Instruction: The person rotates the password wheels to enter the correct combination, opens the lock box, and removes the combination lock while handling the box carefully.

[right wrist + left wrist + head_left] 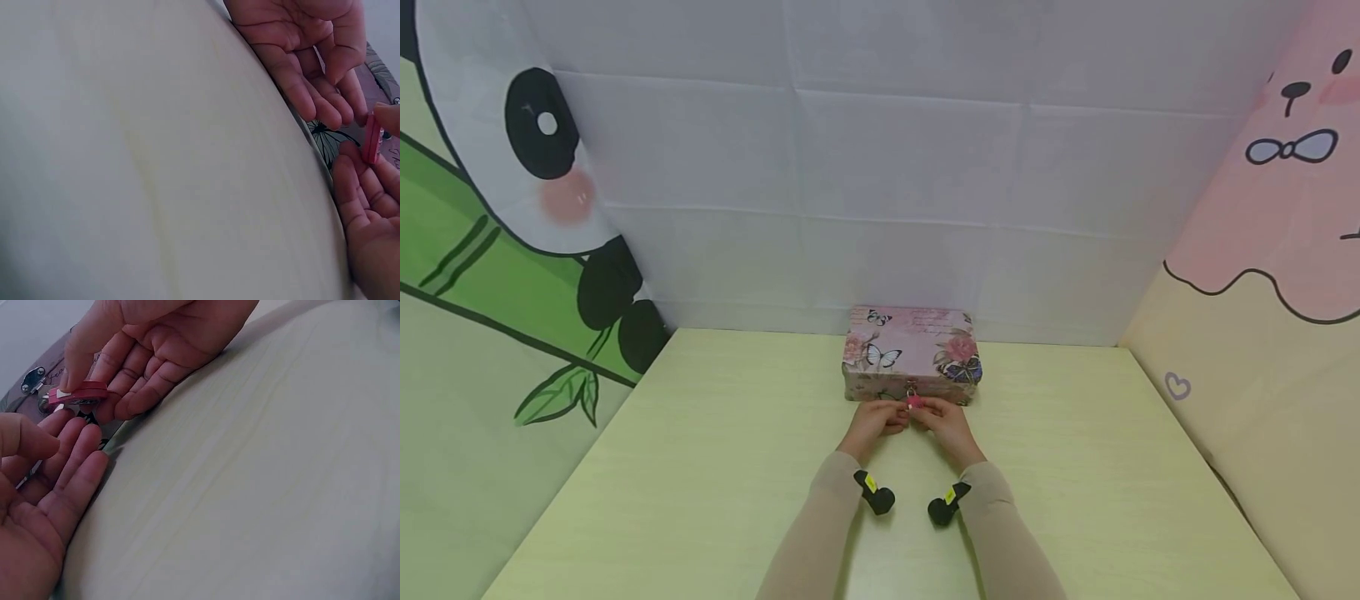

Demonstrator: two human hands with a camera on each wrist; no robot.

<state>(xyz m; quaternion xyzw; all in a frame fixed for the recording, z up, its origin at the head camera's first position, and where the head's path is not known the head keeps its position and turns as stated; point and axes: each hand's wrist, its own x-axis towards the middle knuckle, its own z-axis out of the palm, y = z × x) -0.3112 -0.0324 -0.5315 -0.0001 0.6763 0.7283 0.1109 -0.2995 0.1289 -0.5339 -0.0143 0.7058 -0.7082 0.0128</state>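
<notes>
A small pink-red padlock (pixel 914 402) hangs at the front of a pink box (pixel 913 337) printed with flowers and butterflies. My right hand (pixel 946 423) pinches the padlock between thumb and fingers. In the left wrist view, the padlock's body (pixel 94 392) lies close to the box's metal latch (pixel 33 380), and a small pale patch shows on it. Just beside the padlock, my left hand (pixel 874 423) has loosely bent fingers, its thumb apart from them. Whether a left fingertip touches the padlock is hard to tell. The right wrist view shows the padlock (pixel 371 139) edge-on.
The box stands on a pale yellow table (pixel 737 433), near the white cloth backdrop (pixel 887 167). Printed cartoon panels rise at the left and right. A black wrist camera (pixel 880 498) sits on the left sleeve, another camera (pixel 943 510) on the right.
</notes>
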